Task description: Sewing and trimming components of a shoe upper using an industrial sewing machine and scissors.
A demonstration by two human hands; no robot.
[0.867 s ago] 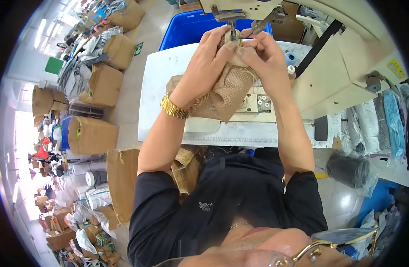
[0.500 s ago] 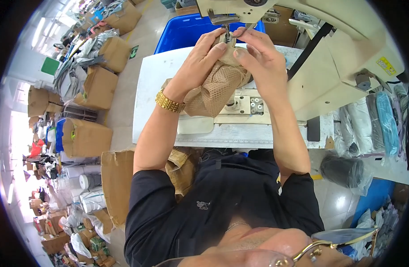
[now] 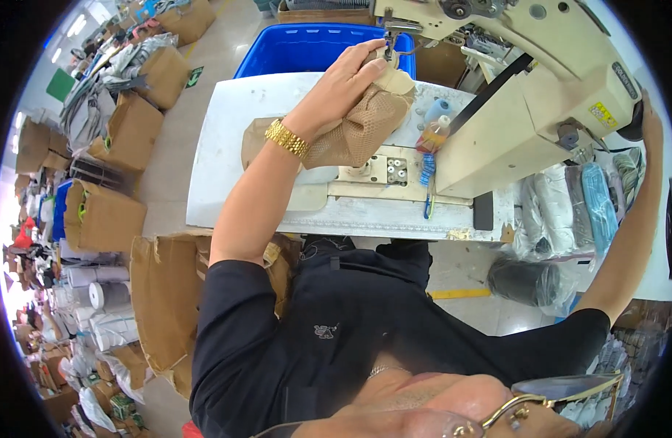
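A tan mesh fabric piece (image 3: 358,135) with a paler cream edge hangs bunched under the needle of the cream sewing machine (image 3: 515,124). My left hand (image 3: 345,86), with a gold watch (image 3: 286,139) at its wrist, is closed on this fabric close beside the presser foot (image 3: 388,51). Far to the right, my right hand (image 3: 650,120) is at the black handwheel (image 3: 632,124) on the machine's end. It looks curled round the wheel's outer side, with its fingers partly hidden.
Thread spools and a small bottle (image 3: 434,135) stand against the machine, near blue-handled tweezers (image 3: 428,201). A blue bin (image 3: 299,51) sits behind the white table (image 3: 226,146). Cardboard boxes (image 3: 102,215) line the left; plastic-wrapped rolls (image 3: 551,208) lie at the right.
My right hand has let go of the fabric and moved far right to the handwheel. My left hand still holds the fabric by the needle. The view has shifted slightly.
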